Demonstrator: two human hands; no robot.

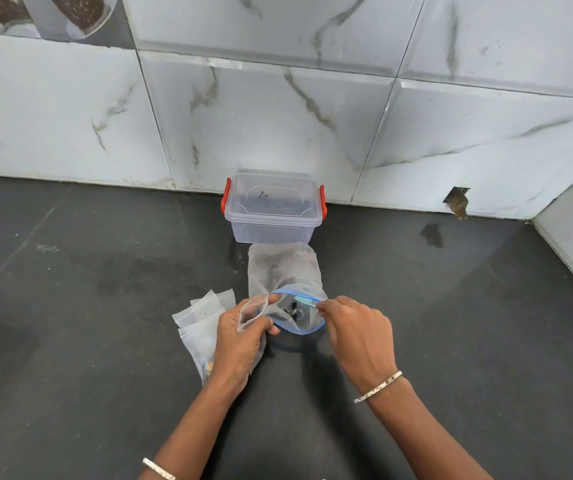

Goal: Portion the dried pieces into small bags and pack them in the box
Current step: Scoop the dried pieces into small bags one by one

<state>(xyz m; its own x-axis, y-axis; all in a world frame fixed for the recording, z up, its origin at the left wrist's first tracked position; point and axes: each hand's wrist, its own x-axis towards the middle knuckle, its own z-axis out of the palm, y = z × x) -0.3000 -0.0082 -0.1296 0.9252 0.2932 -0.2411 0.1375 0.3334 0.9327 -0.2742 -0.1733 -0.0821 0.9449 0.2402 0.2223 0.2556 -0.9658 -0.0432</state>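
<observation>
A large clear zip bag [283, 271] with a blue seal lies on the dark counter, its mouth held wide toward me. Dark dried pieces [293, 312] show inside the mouth. My left hand [240, 341] grips a small clear bag [252, 311] and also pinches the left rim of the large bag. My right hand [354, 332] pinches the right rim at the blue seal. A clear plastic box [273, 209] with red clips stands behind, lid on, against the wall.
Several small clear bags [198, 323] lie in a loose pile left of my left hand, partly under it. A marble-tiled wall [278, 116] rises behind the box, and another wall closes the right corner. The counter [88, 341] is dark stone.
</observation>
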